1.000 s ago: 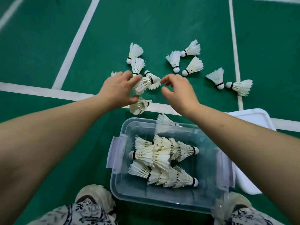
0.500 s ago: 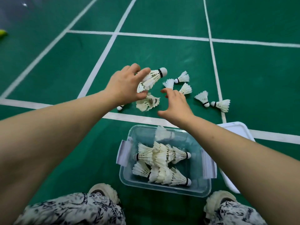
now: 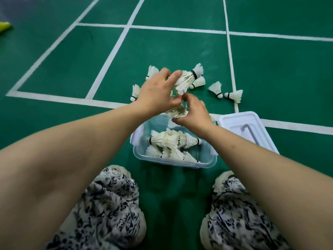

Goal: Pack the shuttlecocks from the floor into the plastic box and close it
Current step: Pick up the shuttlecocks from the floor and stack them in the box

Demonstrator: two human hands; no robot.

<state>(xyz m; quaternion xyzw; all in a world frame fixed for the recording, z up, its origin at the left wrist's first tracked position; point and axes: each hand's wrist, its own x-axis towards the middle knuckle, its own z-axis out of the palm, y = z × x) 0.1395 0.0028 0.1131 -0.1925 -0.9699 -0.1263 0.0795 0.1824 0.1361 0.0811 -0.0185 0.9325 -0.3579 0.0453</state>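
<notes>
A clear plastic box [image 3: 207,164] stands open on the green floor between my feet, with several white shuttlecocks [image 3: 171,141] lying in it. My left hand [image 3: 156,92] is raised above the box's far edge, closed on a white shuttlecock [image 3: 187,78] whose black-banded cork points up and right. Just below it, my right hand [image 3: 194,112] grips another shuttlecock [image 3: 177,111], mostly hidden by my fingers. Several loose shuttlecocks lie on the floor beyond: one far left [image 3: 135,91], two at the right [image 3: 216,88] [image 3: 234,95]. The white lid [image 3: 232,120] rests beside the box on the right.
White court lines cross the green floor. My patterned trouser legs and pale shoes [image 3: 115,170] flank the box at the bottom. A yellow-green object [image 3: 4,26] shows at the far left edge.
My left hand lifted a shuttlecock off the floor and carried it up and right. My right hand drew back toward the box and closed on another shuttlecock. The view pulled back.
</notes>
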